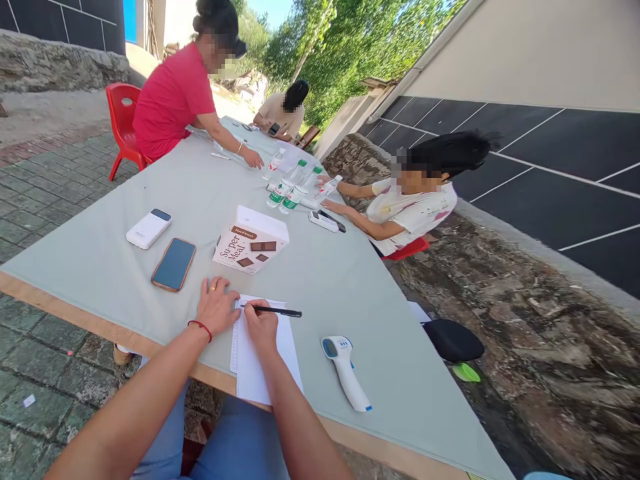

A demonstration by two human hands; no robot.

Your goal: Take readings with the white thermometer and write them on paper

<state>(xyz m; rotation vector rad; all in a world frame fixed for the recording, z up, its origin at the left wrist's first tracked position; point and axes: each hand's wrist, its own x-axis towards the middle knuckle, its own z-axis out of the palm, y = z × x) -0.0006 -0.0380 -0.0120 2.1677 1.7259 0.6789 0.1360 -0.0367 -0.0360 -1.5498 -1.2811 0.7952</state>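
My right hand [262, 328] is closed around a black pen [283, 311], its tip near the top of a white sheet of paper [267, 373]. The paper lies over what looks like a notebook at the table's near edge. Flat beside the paper's upper left corner rests my left hand [219, 308], fingers spread and holding nothing. Just beyond it stands a white and pink box [253, 240] with brown pictures. A phone [174, 265] with a dark screen lies to the left, and a white power bank [149, 229] is behind it. Right of the paper lies a white infrared thermometer [346, 373].
Several water bottles [295, 190] are grouped farther along the grey-covered table [400, 373]. A person in red [175, 100] leans over from the left, one arm stretched toward them. Another person [410, 207] sits at the right, and a third [283, 110] at the far end.
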